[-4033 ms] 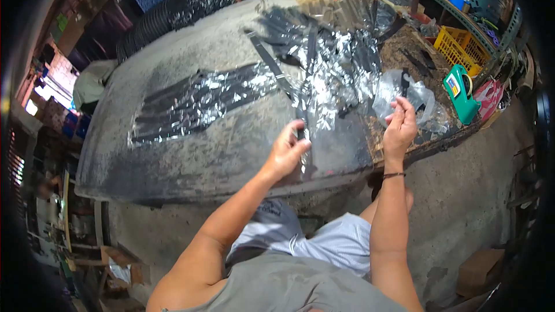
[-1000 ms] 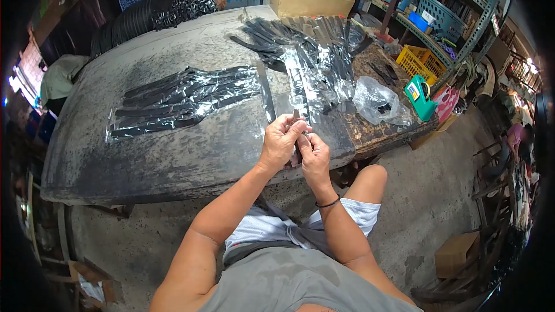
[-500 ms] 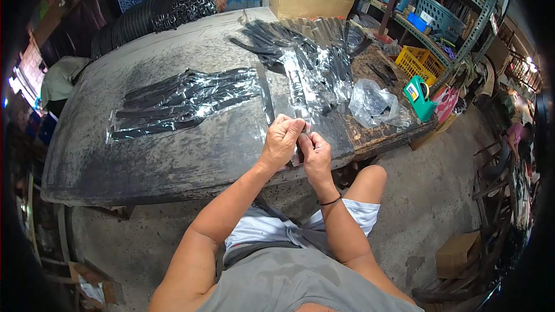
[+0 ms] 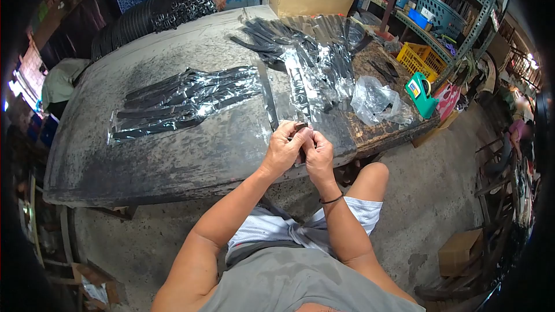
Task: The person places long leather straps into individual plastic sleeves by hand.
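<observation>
The right hand (image 4: 319, 156), well apart from the left hand (image 4: 283, 149) four seconds ago, has joined it, so both now handle one dark strip (image 4: 300, 126): fingers pinched on it, its tip just above them, film-covered black strips (image 4: 193, 99) beyond leftward.

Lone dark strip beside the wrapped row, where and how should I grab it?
Best pinch the strip by its near end with your left hand, probably coming from the near side of the table, once the dark piece is released. It lies flat, long and narrow, that end toward you, the other beside the wrapped row.
</observation>
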Demonstrator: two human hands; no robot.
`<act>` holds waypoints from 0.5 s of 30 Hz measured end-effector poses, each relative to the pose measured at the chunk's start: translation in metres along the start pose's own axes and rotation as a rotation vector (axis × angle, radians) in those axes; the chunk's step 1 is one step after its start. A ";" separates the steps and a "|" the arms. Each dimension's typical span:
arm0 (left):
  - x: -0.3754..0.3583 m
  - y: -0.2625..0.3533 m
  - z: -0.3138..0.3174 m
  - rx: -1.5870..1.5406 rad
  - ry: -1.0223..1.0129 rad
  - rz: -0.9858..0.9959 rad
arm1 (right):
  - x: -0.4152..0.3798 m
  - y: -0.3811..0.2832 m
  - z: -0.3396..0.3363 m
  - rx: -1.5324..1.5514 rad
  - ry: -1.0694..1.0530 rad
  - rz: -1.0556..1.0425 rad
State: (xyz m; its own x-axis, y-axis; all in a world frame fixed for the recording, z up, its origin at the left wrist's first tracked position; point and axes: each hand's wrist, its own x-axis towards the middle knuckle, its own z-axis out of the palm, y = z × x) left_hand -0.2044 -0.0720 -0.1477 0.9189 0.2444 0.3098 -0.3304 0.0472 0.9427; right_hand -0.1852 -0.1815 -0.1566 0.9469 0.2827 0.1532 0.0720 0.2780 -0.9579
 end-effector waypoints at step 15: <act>-0.001 0.022 0.015 0.345 -0.333 0.102 | 0.032 -0.105 -0.057 -0.667 -0.278 -0.352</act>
State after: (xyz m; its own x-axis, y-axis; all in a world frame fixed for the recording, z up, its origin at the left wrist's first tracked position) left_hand -0.2097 -0.0855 -0.1253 0.9232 -0.0942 0.3725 -0.3831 -0.2982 0.8742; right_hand -0.1452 -0.2539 -0.0646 0.7269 0.5235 0.4444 0.6074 -0.1884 -0.7717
